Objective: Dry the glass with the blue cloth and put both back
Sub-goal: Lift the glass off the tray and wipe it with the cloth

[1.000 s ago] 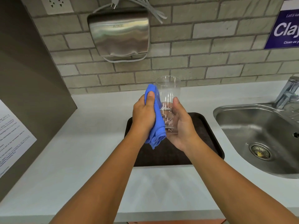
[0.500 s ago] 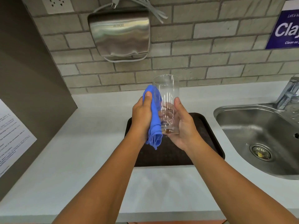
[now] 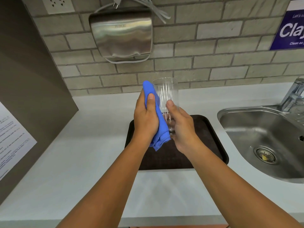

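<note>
the glass [image 3: 166,102] is sitting upright at the centre of the frame, held in the air above the dark tray [image 3: 207,145]. the right hand [image 3: 181,127] is gripping its lower half, thumb up the near side. the left hand [image 3: 145,119] is clenching the blue cloth [image 3: 158,119] and pressing it against the glass's left wall, with a loose tail hanging below the palm. drying looks underway, with neither thing put back yet. the glass could be slipping if it is wet, since only one hand is bearing it; a hard push from the cloth could be twisting it out of that grip. falling, it could be hitting the tray or the sink [image 3: 263,134] at the right of the frame.
</note>
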A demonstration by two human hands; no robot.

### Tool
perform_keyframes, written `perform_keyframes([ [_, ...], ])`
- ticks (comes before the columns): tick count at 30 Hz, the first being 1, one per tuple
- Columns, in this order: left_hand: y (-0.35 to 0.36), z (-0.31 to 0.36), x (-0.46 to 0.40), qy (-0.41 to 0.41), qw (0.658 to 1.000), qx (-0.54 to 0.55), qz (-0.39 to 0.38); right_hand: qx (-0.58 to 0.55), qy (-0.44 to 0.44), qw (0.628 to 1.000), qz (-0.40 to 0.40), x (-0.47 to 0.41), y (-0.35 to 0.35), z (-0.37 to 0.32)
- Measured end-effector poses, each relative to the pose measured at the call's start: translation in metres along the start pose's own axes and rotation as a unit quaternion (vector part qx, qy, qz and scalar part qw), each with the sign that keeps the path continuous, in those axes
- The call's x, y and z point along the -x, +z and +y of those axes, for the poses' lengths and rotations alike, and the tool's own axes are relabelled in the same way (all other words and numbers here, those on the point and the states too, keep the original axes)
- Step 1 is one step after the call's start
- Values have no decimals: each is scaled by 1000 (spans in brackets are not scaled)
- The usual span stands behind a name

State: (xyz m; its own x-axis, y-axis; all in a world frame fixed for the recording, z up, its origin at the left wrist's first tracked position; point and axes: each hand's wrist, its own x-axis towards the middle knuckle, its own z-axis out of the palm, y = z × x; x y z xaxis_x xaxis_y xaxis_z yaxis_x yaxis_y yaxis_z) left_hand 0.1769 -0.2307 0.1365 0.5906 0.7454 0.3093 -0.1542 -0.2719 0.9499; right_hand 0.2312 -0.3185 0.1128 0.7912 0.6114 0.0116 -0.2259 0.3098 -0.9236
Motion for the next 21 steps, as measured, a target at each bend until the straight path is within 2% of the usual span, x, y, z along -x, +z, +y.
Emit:
perform_keyframes([
  [6, 2, 8, 6, 126, 986, -104, 30, 6, 23, 1000, -6, -1, 1, -6],
  [11, 8, 17, 15, 232, 941, -242, 51, -42, 18, 999, 15, 4, 11, -9],
  [14, 9, 21, 15, 250, 944, -208, 45, -82, 26, 996, -7, 5, 11, -9],
  [17, 5, 22, 6, 159, 981, -105, 35, -108, 60, 992, -22, 5, 8, -10],
  [19, 0, 21, 0, 35, 999, -2, 12, -112, 57, 992, -20, 6, 5, -12],
  [21, -3, 21, -2, -81, 994, 70, -19, -117, 59, 991, -32, 7, 4, -12],
])
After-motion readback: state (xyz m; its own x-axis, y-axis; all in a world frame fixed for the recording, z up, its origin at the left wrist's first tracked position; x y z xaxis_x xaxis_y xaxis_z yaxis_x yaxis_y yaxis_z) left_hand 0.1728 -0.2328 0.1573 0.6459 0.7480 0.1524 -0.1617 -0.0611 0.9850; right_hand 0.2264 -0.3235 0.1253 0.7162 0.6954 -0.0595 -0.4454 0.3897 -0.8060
